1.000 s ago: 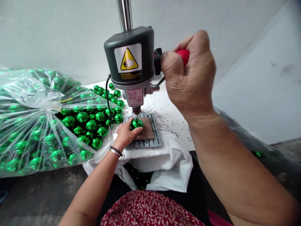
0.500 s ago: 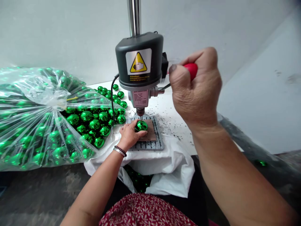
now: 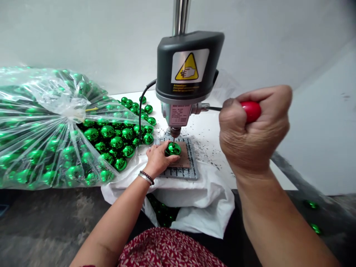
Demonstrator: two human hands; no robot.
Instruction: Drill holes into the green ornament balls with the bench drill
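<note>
My left hand grips a shiny green ball between thumb and fingers. The ball rests on a brown board that lies on the slotted grey base of a drill press. Straight above it, the drill bit comes down to the ball's top; whether it has gone in I cannot tell. My right hand is a fist round the red-knobbed feed lever on the machine's right side.
A clear plastic bag full of green balls covers the table's left, with several loose balls behind it. Dark shavings dot the white table. A white sack with green balls inside hangs at the front edge. Two balls lie at the lower right.
My right hand has pulled the lever lower and the drill bit has come down toward the ball. My left hand still holds the ball on the board. The whole view has shifted slightly.
</note>
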